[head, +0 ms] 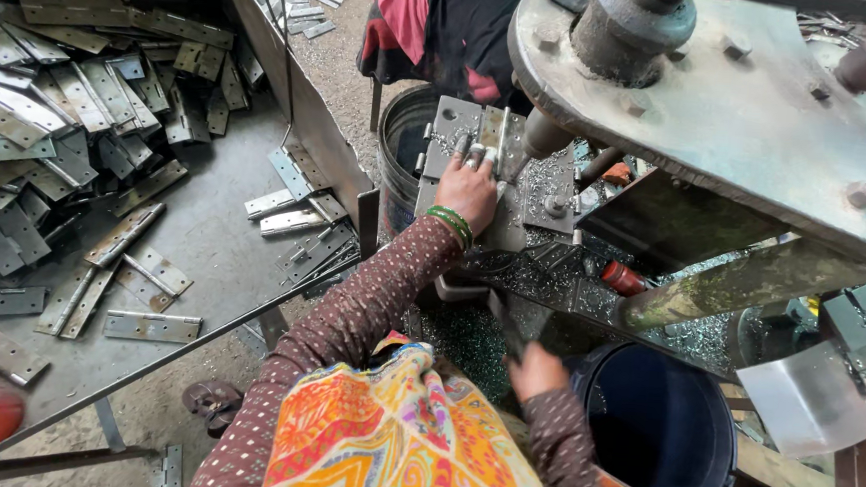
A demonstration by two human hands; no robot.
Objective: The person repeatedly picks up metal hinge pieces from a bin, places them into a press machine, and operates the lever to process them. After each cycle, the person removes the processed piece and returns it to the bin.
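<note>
Flat metal hinge plates (80, 122) lie heaped on the worktop (213, 240) at the frame's left. At centre, the left hand (468, 188) presses spread fingers on a hinge piece (479, 141) on the press bed. Lower centre, the right hand (537, 370) grips a dark lever (504, 323) above a blue bucket (657, 423).

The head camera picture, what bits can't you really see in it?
- Right hand: its fingers are hidden behind its own back, so what it holds cannot be told.
- Grey metal hinge plate under the left hand: partly covered by the fingers.
- Dark blue round plastic bucket: inside too dark to see.
- Black metal drum: inside hidden behind the press bed.
- Big grey round press plate: cut off by the top edge.
</note>
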